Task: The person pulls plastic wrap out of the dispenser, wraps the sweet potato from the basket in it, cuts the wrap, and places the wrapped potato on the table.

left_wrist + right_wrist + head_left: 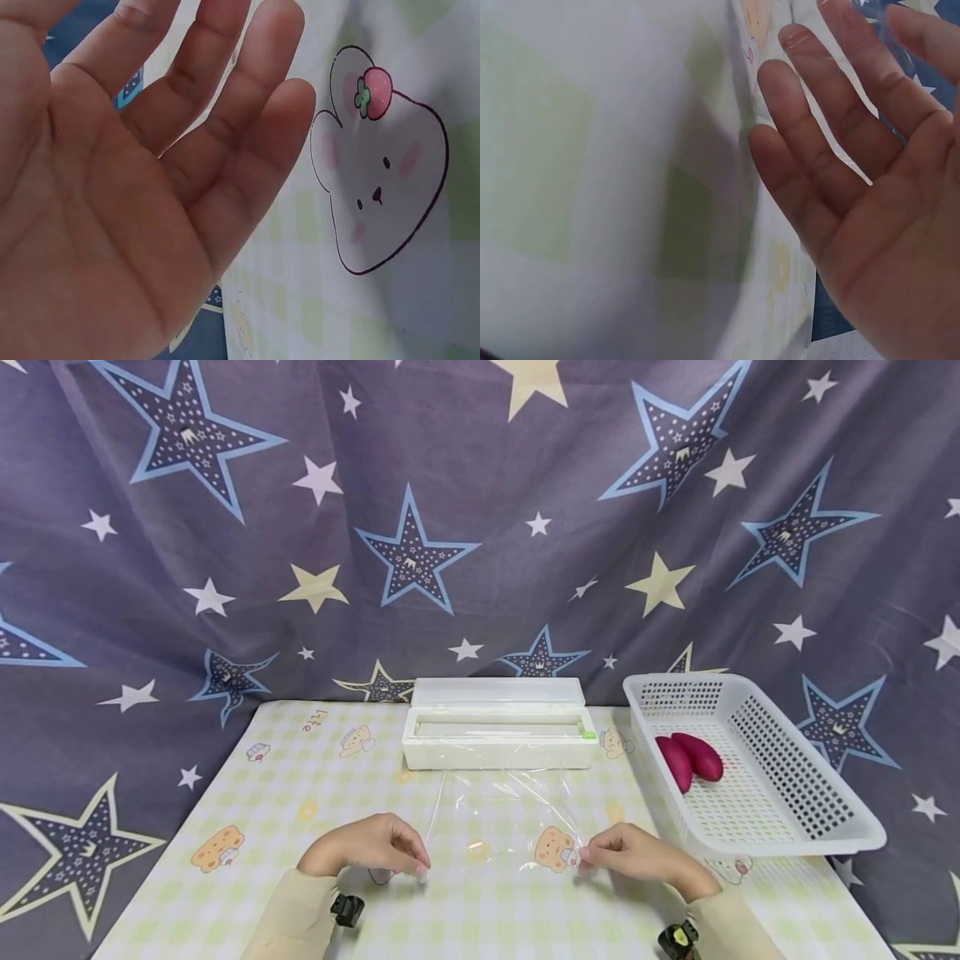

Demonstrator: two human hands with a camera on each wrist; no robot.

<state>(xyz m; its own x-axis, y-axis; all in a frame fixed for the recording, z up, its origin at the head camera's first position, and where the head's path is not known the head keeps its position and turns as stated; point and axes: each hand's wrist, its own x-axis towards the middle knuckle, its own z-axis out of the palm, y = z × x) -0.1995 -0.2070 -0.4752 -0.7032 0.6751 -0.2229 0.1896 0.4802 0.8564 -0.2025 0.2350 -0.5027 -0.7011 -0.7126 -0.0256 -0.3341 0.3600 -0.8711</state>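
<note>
A sheet of clear cling film [495, 814] stretches toward me from a white dispenser box [497, 755], low over the checked tablecloth. Its near left corner is pinched between the thumb and fingertips of my left hand [375, 845]. My right hand [633, 853] pinches the near right corner, and some film shows at its fingertips [799, 37] in the right wrist view. In the left wrist view the other fingers [274, 142] of the left hand are loosely bent, while its pinch is out of sight. The box's lid [498, 693] is raised at the back.
A white perforated basket [795, 843] stands on the right, holding two smooth magenta oval things [697, 757]. On the box's right end sits a small green slider [588, 735]. The tablecloth [247, 793] reaches a star-patterned curtain [450, 460] behind.
</note>
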